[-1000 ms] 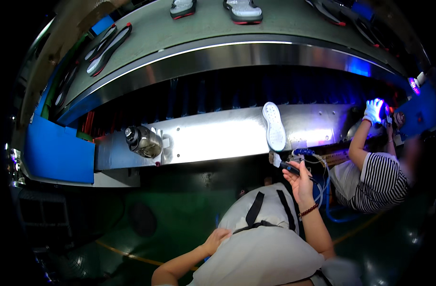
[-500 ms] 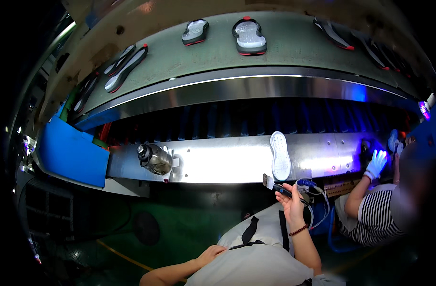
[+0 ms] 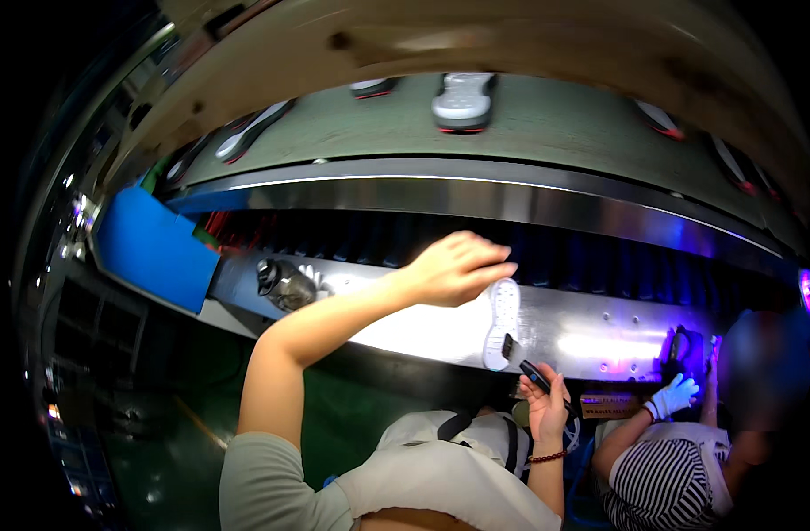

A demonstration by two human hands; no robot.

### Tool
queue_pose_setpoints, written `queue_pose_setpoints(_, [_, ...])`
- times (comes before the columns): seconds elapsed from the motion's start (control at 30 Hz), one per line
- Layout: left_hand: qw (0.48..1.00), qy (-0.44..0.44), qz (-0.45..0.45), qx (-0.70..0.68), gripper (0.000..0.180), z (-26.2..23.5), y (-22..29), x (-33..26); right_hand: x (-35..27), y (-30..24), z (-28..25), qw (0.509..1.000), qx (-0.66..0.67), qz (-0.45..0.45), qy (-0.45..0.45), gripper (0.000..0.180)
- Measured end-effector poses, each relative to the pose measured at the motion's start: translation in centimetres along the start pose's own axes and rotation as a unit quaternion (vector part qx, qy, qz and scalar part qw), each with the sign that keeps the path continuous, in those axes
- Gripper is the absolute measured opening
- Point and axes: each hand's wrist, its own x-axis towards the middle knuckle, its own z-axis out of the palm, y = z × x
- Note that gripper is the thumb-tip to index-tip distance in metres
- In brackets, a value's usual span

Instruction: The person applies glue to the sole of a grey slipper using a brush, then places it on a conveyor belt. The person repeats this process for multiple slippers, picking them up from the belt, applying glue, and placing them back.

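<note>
A white shoe sole (image 3: pixel 504 306) lies lengthwise on the metal ledge (image 3: pixel 405 332). My left hand (image 3: pixel 458 268) is raised over the ledge near the sole's far end, its fingers stretched toward the right and nothing visible in them. With my right hand (image 3: pixel 546 414) I hold a flat brush (image 3: pixel 537 377) by its dark handle, in front of the ledge. The brush's dark bristles overlap the sole's near end in the head view; whether they touch it I cannot tell.
Several grey-and-white soles, one in the middle (image 3: pixel 464 104), lie on the green belt (image 3: pixel 352 133) beyond. A dark bottle (image 3: pixel 285 285) stands left on the ledge beside a blue panel (image 3: pixel 153 243). At right, a co-worker's gloved hand (image 3: pixel 675 396) is near purple light.
My left hand has risen from my lap to above the ledge. The brush has moved from beside the sole to its near end. The view has shifted.
</note>
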Motion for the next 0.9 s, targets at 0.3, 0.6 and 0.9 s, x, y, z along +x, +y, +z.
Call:
queue_pose_setpoints(0.3, [0.989, -0.085, -0.116, 0.013, 0.048, 13.0, -8.4, 19.8, -1.5, -2.2, -3.4, 1.0, 0.02, -0.019, -0.01, 0.034])
queue_pose_setpoints(0.6, [0.937, -0.15, -0.316, 0.013, 0.045, 23.5, -15.6, 30.7, -6.7, -1.8, -6.5, 0.985, 0.052, -0.043, 0.157, 0.033])
queue_pose_setpoints(0.9, [0.961, -0.183, -0.061, 0.197, 0.035, 11.8, -14.0, 23.6, -5.0, -1.2, -3.7, 0.993, 0.029, -0.065, 0.092, 0.033])
